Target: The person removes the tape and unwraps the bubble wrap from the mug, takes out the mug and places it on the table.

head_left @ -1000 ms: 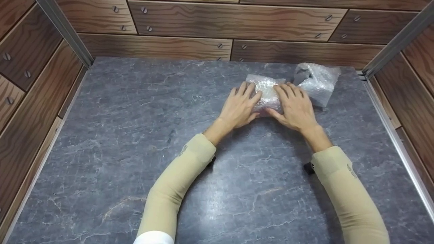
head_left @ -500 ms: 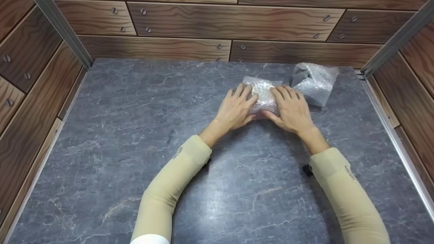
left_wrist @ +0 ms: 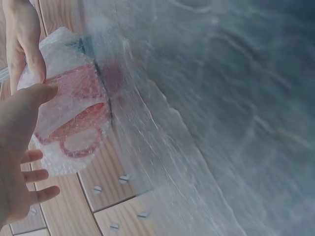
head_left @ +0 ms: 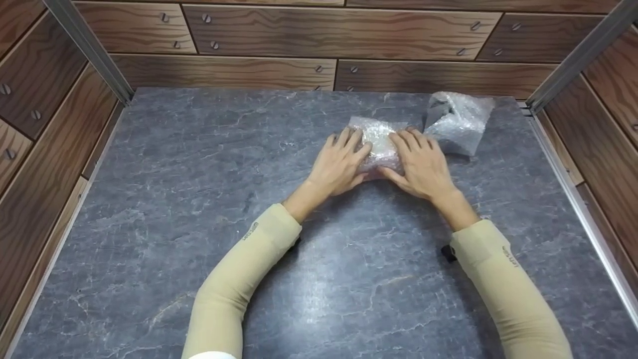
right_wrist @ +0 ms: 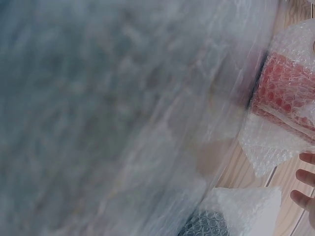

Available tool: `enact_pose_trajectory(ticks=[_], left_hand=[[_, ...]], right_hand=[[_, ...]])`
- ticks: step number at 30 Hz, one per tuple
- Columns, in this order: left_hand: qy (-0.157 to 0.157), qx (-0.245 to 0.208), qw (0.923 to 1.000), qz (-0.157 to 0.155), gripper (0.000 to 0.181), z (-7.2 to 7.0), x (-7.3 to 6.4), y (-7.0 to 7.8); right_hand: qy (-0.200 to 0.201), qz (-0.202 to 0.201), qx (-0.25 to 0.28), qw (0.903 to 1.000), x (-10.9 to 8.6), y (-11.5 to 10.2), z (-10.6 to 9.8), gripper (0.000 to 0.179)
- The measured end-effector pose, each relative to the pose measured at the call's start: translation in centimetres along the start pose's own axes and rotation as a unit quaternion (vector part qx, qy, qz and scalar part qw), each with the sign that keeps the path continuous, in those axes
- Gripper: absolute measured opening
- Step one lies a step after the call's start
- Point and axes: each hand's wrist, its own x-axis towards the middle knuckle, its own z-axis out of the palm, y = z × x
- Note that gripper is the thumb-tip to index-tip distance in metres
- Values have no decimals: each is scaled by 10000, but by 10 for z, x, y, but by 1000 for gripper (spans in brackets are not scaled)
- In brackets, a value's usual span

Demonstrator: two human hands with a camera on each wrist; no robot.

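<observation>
A bubble-wrapped package [head_left: 381, 144] rests on the dark table, toward the back. Through the clear wrap in the left wrist view, a red item [left_wrist: 83, 118] shows a loop like a mug handle. My left hand [head_left: 336, 162] holds the package's left side, its thumb at the near edge. The right hand [head_left: 421, 162] holds the opposite side, fingers over the top and thumb in front. Both thumbs come close together at the near edge. In the right wrist view, red shows through the bubble wrap [right_wrist: 283, 91], with fingertips [right_wrist: 305, 177] beside it.
A second bubble-wrapped bundle [head_left: 458, 122] lies to the right at the back; something dark shows inside it. Wood-patterned panels [head_left: 259, 72] stand behind the marbled table [head_left: 199, 149] and at its sides. Metal rails [head_left: 573, 179] run along its edges.
Both hands and the package have shifted a little to the left and toward me. The second bundle has stayed in place; the head view itself has shifted slightly.
</observation>
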Motion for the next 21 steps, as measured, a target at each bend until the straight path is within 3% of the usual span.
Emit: enact_pose_trajectory(ticks=[6,21], left_hand=[[-81,-60,9999,30,68,-2,-8,-1],[172,36,9998,93,65,-7,-25,-4]], right_hand=[[-7,-61,44,10000,-2,-6,-1,82],[10,-186,92,9998,-5,-20,-6,81]])
